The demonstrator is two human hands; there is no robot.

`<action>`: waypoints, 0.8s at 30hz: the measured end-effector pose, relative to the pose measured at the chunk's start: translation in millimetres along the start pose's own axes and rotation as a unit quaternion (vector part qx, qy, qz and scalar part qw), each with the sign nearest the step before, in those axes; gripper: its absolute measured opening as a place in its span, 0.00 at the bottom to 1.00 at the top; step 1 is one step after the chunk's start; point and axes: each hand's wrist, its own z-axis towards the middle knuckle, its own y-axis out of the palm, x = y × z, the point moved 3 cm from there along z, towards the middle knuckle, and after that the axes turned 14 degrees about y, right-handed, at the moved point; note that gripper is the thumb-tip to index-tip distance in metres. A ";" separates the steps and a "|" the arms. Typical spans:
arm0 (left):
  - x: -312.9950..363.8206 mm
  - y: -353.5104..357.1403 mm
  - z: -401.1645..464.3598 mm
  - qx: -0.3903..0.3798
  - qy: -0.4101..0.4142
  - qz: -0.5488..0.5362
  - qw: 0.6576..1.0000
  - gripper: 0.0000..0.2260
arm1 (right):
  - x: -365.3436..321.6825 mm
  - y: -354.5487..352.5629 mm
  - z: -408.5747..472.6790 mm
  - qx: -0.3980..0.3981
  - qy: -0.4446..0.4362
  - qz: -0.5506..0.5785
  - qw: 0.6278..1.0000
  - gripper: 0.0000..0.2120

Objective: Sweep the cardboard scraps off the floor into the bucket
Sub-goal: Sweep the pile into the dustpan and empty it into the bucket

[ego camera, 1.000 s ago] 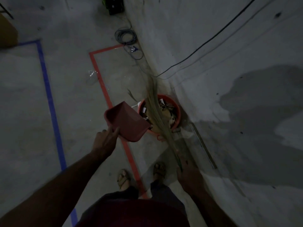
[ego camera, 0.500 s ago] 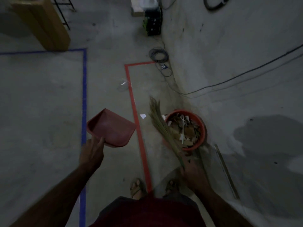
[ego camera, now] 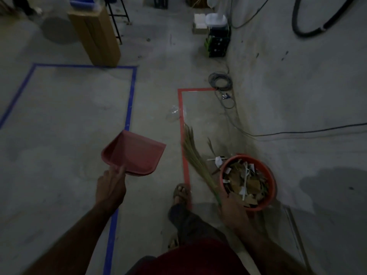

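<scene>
the floor [ego camera: 59, 108] is rough, matt concrete with smooth tape lines [ego camera: 130, 100]. the dustpan [ego camera: 135, 153] looks like smooth matt plastic, the bucket [ego camera: 271, 185] likewise (slightly glossier), holding matt cardboard scraps [ego camera: 244, 185]. the broom [ego camera: 195, 157] is dry, fibrous grass.

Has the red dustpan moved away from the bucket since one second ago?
Yes. The dustpan was at the bucket rim; now it is held to the left of the red floor tape, apart from the bucket.

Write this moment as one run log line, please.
left hand: holds dustpan | right hand: grips broom | bucket: filled with scraps | a few scraps beside bucket
</scene>
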 end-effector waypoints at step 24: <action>-40.1 46.3 401.6 0.002 0.099 0.021 0.995 0.19 | -154.1 64.1 393.5 -0.048 0.075 0.154 0.984 0.33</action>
